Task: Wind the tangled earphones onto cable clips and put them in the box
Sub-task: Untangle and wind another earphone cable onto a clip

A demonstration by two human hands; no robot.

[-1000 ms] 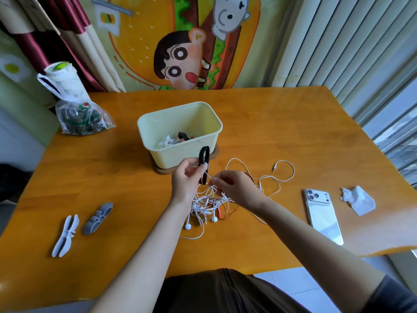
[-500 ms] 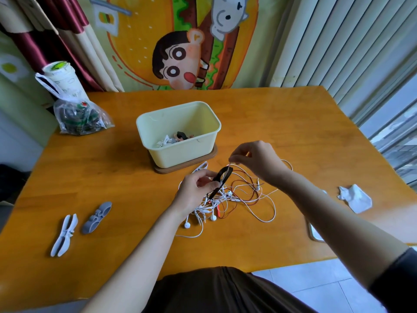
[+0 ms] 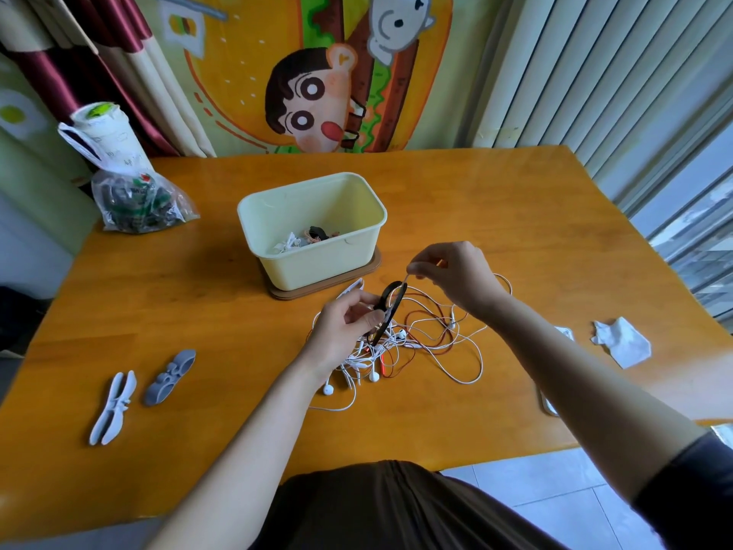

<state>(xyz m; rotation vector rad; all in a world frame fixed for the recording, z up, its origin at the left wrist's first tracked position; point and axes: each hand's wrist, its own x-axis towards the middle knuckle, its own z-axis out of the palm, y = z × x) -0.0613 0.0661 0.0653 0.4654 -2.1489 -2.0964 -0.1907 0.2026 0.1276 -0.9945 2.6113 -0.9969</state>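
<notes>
Both busy: my left grip (image 3: 345,327) holds the black clip (image 3: 388,309) tilted up-right over the earphone tangle (image 3: 359,361) on the table (image 3: 198,311), right grip (image 3: 452,275) pinching the white cord (image 3: 406,278) just off its top end, so nearer for winding I reckon.

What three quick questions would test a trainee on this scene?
1. True or false: the left hand holds the black clip.
2. The right hand pinches: A) white cord, B) phone, C) tissue.
3. How many loose clips lie near the table's left edge?
Key: 1 true; 2 A; 3 two.
</notes>
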